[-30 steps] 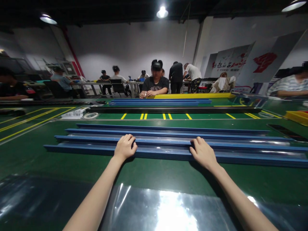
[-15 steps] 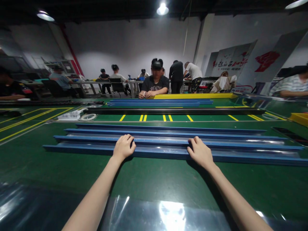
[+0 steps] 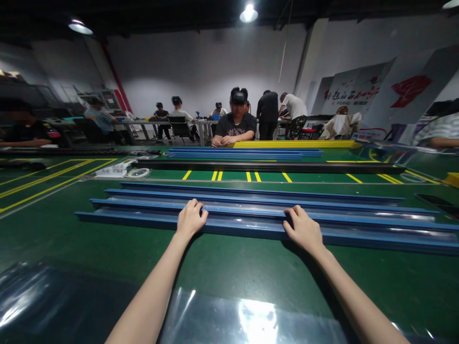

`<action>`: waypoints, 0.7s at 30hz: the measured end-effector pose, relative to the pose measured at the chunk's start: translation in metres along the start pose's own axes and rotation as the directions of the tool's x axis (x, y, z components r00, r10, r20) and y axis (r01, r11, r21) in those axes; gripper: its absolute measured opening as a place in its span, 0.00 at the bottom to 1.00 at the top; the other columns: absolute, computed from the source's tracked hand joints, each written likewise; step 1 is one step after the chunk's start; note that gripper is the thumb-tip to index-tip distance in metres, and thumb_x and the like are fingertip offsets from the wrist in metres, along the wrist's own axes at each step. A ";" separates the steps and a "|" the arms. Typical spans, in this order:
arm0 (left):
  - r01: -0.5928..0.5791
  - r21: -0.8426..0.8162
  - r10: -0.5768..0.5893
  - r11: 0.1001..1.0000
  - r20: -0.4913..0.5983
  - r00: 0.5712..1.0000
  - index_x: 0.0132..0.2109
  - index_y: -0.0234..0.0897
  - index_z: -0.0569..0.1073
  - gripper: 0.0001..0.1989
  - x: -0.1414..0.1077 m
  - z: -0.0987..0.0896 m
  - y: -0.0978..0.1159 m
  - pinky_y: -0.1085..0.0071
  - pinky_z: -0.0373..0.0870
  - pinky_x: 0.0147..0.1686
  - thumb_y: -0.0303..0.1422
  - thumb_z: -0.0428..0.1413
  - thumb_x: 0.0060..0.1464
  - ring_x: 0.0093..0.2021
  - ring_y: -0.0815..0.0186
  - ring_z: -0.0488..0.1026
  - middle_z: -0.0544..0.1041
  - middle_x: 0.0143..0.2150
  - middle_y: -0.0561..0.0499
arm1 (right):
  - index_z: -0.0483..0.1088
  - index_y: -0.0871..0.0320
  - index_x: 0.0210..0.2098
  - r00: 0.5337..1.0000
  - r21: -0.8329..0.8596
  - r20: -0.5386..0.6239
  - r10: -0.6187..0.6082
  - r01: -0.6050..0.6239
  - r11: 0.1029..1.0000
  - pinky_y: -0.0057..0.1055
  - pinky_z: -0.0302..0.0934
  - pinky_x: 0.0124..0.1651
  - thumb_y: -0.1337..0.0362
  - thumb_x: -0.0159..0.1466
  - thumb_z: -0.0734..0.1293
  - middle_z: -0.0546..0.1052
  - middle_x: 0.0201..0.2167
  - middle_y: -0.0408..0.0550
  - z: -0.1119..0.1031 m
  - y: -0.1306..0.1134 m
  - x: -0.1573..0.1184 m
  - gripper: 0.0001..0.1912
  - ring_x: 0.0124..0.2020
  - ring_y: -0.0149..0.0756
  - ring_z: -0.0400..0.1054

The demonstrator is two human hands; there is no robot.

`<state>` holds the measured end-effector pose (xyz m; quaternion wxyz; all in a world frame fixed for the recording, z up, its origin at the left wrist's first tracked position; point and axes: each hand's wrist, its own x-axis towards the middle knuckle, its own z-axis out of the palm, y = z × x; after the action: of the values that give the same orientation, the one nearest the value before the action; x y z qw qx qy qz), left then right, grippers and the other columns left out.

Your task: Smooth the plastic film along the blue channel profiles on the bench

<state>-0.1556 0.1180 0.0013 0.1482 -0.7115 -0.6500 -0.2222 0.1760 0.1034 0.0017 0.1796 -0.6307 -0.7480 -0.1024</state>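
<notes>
Long blue channel-shaped profiles lie side by side across the green table, their raised edges running left to right. My left hand (image 3: 191, 220) curls over the nearest blue profile (image 3: 247, 230) left of its middle, fingers reaching into the trough. Farther right, my right hand (image 3: 304, 229) grips the same profile, thumb on the near side and fingers bent over it. Both fingertips are partly hidden. The profile rests flat on the table, with other blue profiles (image 3: 229, 192) close behind it.
Clear plastic sheeting (image 3: 211, 315) covers the table's near edge. Beyond the blue profiles lie a long black bar (image 3: 265, 166), more blue strips (image 3: 236, 154) and a yellow profile (image 3: 297, 144). A person (image 3: 234, 125) sits opposite; a dark flat object (image 3: 439, 204) lies at right.
The view has turned slightly left, so everything sits a little farther right. Both my hands stay on the near blue profile, with little change in grip.
</notes>
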 end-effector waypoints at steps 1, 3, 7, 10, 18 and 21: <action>0.000 -0.002 0.000 1.000 0.001 1.000 0.34 0.36 0.71 0.11 0.000 -0.001 0.001 0.69 0.66 0.36 0.31 0.44 0.51 0.40 0.62 0.66 0.69 0.35 0.47 | 0.62 0.55 0.41 1.000 0.001 0.002 -0.002 0.002 1.000 0.26 0.51 0.27 0.61 0.58 0.55 0.65 0.38 0.47 0.000 0.001 -0.001 0.13 0.38 0.34 0.61; 0.002 -0.004 -0.002 1.000 0.005 1.000 0.33 0.36 0.70 0.11 -0.001 -0.001 0.002 0.69 0.66 0.36 0.31 0.43 0.51 0.40 0.62 0.66 0.69 0.35 0.47 | 0.62 0.55 0.41 1.000 -0.003 0.004 -0.005 0.005 1.000 0.26 0.52 0.27 0.60 0.58 0.54 0.65 0.38 0.47 0.001 0.002 -0.002 0.13 0.38 0.33 0.61; -0.008 -0.004 0.008 1.000 0.003 1.000 0.33 0.36 0.70 0.10 -0.003 -0.001 0.002 0.68 0.66 0.35 0.31 0.43 0.51 0.39 0.61 0.66 0.69 0.34 0.47 | 0.62 0.55 0.41 1.000 -0.020 -0.019 -0.012 0.012 1.000 0.27 0.53 0.27 0.60 0.59 0.53 0.65 0.37 0.47 0.003 0.003 -0.004 0.13 0.38 0.34 0.62; -0.030 -0.005 0.030 1.000 0.015 0.999 0.33 0.37 0.69 0.09 -0.002 -0.003 -0.001 0.68 0.65 0.35 0.31 0.44 0.50 0.39 0.62 0.66 0.69 0.34 0.48 | 0.63 0.55 0.39 0.997 -0.031 -0.051 -0.052 0.051 0.998 0.28 0.55 0.30 0.60 0.59 0.53 0.66 0.36 0.48 0.003 0.003 -0.005 0.12 0.38 0.35 0.61; -0.099 -0.004 0.099 0.995 0.108 0.989 0.32 0.37 0.69 0.13 0.036 -0.003 0.012 0.68 0.64 0.36 0.33 0.41 0.55 0.39 0.63 0.65 0.69 0.35 0.48 | 0.64 0.54 0.33 0.998 0.070 0.065 -0.014 0.010 0.997 0.28 0.54 0.31 0.57 0.61 0.51 0.70 0.31 0.46 -0.011 0.007 0.022 0.14 0.35 0.35 0.63; -0.176 -0.071 0.184 0.982 0.141 0.973 0.36 0.37 0.70 0.11 0.058 0.005 0.032 0.69 0.63 0.40 0.31 0.43 0.54 0.41 0.63 0.65 0.70 0.38 0.48 | 0.65 0.56 0.32 0.997 0.089 0.071 -0.018 0.011 0.996 0.29 0.54 0.35 0.60 0.60 0.52 0.71 0.31 0.47 -0.009 0.007 0.045 0.13 0.36 0.36 0.63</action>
<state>-0.1203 0.1672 0.0288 0.0988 -0.7858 -0.5853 -0.1736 0.1782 0.1424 0.0276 0.1794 -0.6200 -0.7623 -0.0477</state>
